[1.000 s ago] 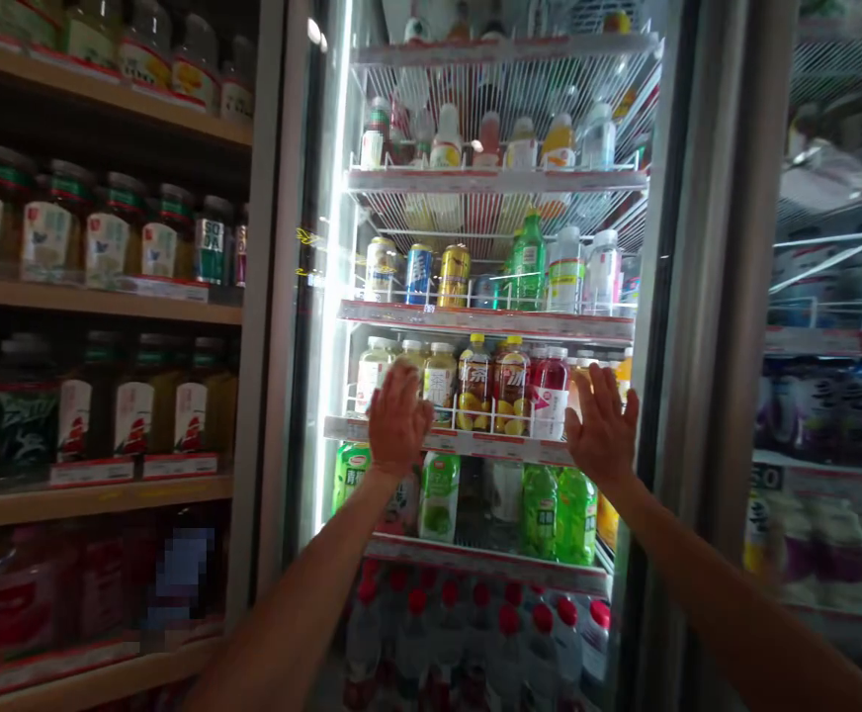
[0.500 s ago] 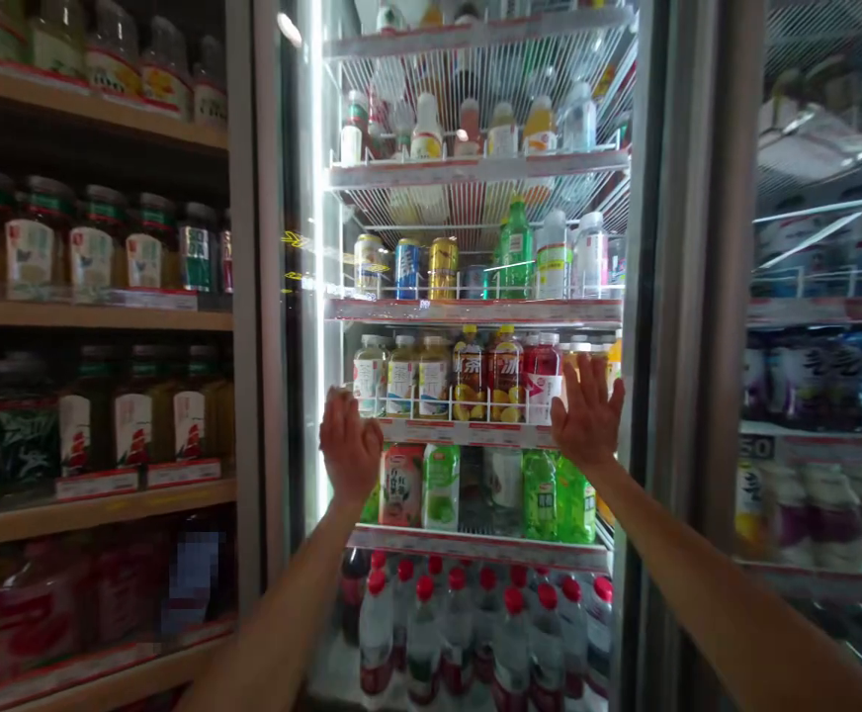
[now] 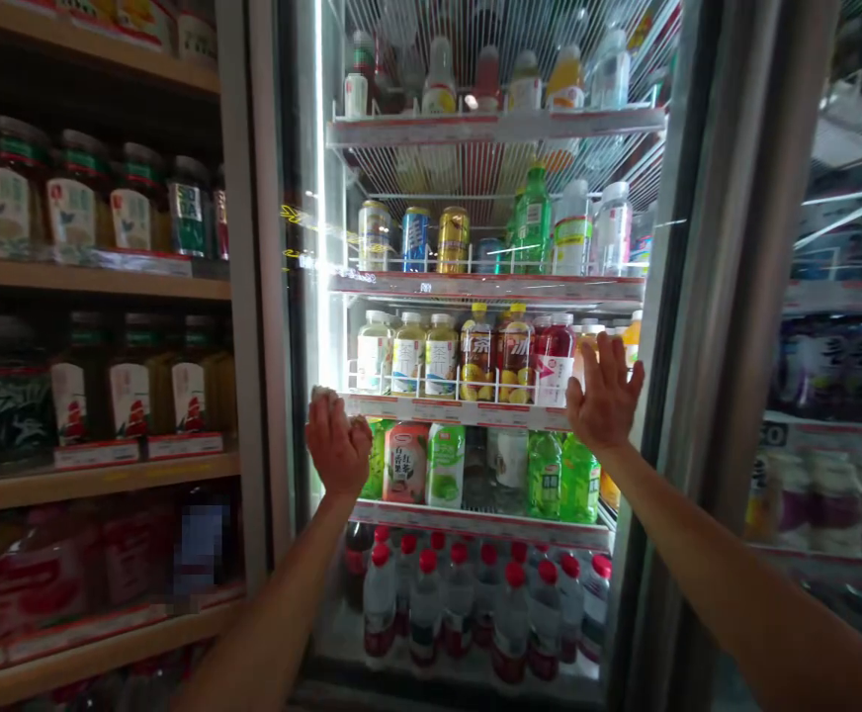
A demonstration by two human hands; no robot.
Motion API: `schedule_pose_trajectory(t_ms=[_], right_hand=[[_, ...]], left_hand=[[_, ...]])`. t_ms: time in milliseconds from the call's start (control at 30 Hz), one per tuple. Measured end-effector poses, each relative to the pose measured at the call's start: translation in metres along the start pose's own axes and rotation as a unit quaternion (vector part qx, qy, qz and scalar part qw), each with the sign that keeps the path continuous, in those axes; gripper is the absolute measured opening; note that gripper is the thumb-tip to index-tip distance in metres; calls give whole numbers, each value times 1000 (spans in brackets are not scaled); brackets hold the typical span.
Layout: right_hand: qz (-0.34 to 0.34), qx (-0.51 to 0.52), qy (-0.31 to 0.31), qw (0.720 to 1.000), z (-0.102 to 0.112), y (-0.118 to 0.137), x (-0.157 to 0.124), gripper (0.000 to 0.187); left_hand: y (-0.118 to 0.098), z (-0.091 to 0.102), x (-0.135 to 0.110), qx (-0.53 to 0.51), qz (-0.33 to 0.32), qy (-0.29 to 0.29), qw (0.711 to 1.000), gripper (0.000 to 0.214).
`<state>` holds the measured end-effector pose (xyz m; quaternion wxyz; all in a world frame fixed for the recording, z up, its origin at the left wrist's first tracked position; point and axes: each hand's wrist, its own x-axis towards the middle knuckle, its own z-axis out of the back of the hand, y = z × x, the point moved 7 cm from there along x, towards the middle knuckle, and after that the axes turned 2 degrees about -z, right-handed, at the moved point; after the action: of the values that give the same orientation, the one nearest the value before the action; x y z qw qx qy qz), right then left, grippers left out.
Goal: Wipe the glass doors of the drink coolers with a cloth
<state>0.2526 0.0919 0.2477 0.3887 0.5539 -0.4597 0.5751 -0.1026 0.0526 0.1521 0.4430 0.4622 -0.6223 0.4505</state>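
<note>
My left hand (image 3: pixel 336 447) is raised in front of the left side of a lit drinks fridge, its fingers curled round a crumpled pale cloth (image 3: pixel 323 394) that shows only in small bits at the fingertips. My right hand (image 3: pixel 605 394) is up at the right side with fingers spread, palm toward the glass door, holding nothing. Reflections lie across this glass door (image 3: pixel 475 475). Whether either palm touches the glass cannot be told. Behind the hands is a shelf edge (image 3: pixel 446 407) with bottled teas (image 3: pixel 477 356) and a red-drink bottle (image 3: pixel 554 358) near my right hand.
Green bottles (image 3: pixel 545 477) and cartons (image 3: pixel 405 465) fill the shelf below, with red-capped bottles (image 3: pixel 427 608) at the bottom. Wooden shelves (image 3: pixel 90 277) of bottles stand at left. A metal door frame (image 3: pixel 742 297) and another fridge section lie at right.
My view has tipped downward and come slightly nearer, so the shelves sit higher and look larger. My left hand has shifted slightly left and my right hand slightly right.
</note>
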Motion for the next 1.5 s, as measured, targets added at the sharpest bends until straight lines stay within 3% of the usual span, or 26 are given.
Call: schedule_pose_trajectory(t_ms=[33,100,133,233,300,333,400,467,533,567,633,733,800,833,900,967,1033,1100,1233,1300,1400,1500], right_hand=[[-5,1,-2,1000,0,1,-1,54],[-15,2,-2,1000,0,2,-2,54],[-18,2,-2,1000,0,2,-3,55],[-7,1,0,1000,2,2,-6,55],[14,0,1,1000,4,2,-7,55],[24,1,1,1000,4,2,-8,54],[35,0,-2,999,5,3,-10,54],[29,-5,-2,1000,4,2,-10,54],[15,-9,4,1000,3,2,-10,55],[10,-9,8,1000,3,2,-10,56],[5,-6,10,1000,2,2,-10,56],[12,0,7,1000,3,0,-10,54],[17,6,12,1000,3,-2,-11,54],[18,11,19,1000,3,-4,-11,54],[12,28,30,999,4,-5,-12,55],[-3,44,40,998,4,-6,-12,56],[-12,58,52,997,4,-6,-12,57],[-15,69,62,996,3,-7,-13,58],[0,73,66,995,4,-9,-13,59],[8,71,67,995,4,-9,-13,60],[9,71,62,996,4,-7,-13,60],[-7,55,57,997,2,-6,-13,59]], left_hand=[[7,3,1,13,43,-22,999,48],[-9,-1,0,9,59,-29,998,49],[-30,-6,-1,-8,25,-13,1000,49],[-102,-24,-13,-78,-166,74,980,45],[-117,-27,-21,-98,-241,111,959,42],[-110,-25,-22,-99,-247,118,957,42],[-75,-18,-17,-88,-210,106,968,46],[-26,-8,-10,-53,-101,64,991,53],[2,1,-8,-17,-8,18,1000,54],[3,2,-8,-10,14,4,1000,53],[-23,-5,-11,-24,-9,13,1000,52],[-86,-23,-18,-72,-142,79,984,46],[-101,-27,-21,-87,-193,99,972,42],[-95,-26,-21,-87,-193,100,972,41],[-60,-20,-18,-70,-138,95,983,43],[-15,-10,-15,-32,-22,70,997,47],[10,-1,-16,1,82,38,996,49],[-2,-3,-17,8,100,31,994,49],[-87,-29,-23,-44,-102,113,987,46],[-101,-31,-28,-56,-158,128,978,46],[-68,-18,-24,-53,-133,92,985,51],[-18,-3,-17,-13,9,10,1000,53]])
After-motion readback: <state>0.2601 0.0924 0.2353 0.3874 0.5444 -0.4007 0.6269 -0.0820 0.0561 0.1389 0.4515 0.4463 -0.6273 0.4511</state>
